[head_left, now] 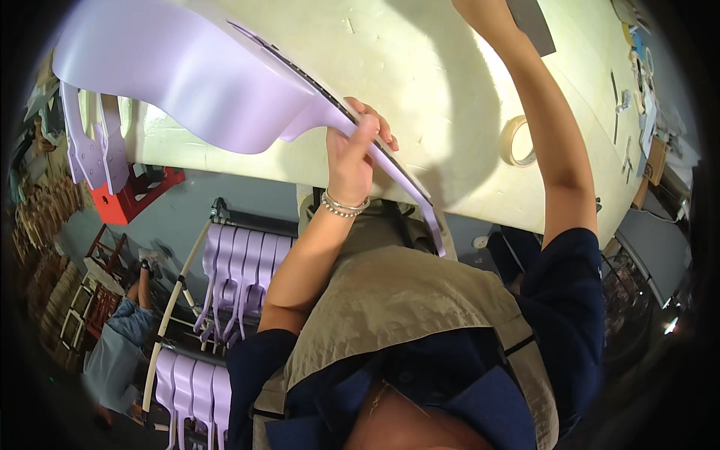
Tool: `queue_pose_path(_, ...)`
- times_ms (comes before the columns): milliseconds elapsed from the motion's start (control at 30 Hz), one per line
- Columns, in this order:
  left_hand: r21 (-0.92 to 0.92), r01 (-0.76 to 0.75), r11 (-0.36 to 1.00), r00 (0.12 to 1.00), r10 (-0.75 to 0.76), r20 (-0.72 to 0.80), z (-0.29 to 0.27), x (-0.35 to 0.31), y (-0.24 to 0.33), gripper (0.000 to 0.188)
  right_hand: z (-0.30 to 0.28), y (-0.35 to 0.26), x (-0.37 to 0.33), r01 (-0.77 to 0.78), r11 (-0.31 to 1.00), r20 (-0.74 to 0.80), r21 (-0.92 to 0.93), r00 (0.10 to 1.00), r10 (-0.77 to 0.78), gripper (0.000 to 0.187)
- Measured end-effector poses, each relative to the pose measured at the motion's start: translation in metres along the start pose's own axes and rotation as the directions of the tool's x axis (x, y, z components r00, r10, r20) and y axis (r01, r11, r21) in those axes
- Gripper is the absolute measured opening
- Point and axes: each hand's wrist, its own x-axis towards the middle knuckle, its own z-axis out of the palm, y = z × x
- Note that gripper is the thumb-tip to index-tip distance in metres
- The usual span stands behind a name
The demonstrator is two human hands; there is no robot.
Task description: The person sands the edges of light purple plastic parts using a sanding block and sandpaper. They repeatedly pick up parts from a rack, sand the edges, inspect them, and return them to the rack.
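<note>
A lavender guitar (187, 67) is tilted on its edge at the upper left, its neck slanting down toward my apron and its headstock (435, 229) near my waist. My left hand (356, 154) is wrapped round the neck near the body, thumb on the near side and fingertips over the dark-edged fretboard (315, 86). At the top edge, my right hand (480, 11) is mostly cut off, so its fingers are hidden. Close by its wrist is a dark grey flat sheet (532, 26) on the pale worktable (420, 82).
A roll of tape (517, 141) lies on the table, with small tools (622, 105) along its right side. Below at the left, lavender guitars (240, 262) hang on a rack (172, 300). Beyond are a red crate (135, 195) and another person (120, 352).
</note>
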Motion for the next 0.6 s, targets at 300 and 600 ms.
queue_pose_path(300, 0.016, 0.074, 0.997, 0.995, -0.073, -0.065, 0.003, 0.003, 0.0, 0.021, -0.034, -0.116, -0.034, -0.642, 0.645, 0.603, 0.415, 0.725, 0.333, 0.016)
queue_pose_path(600, 0.1, 0.051, 0.994, 0.997, -0.045, -0.063, 0.001, 0.004, -0.003, 0.021, -0.013, -0.137, -0.031, 0.15, 0.985, 0.323, 0.088, 0.931, -0.171, 0.018)
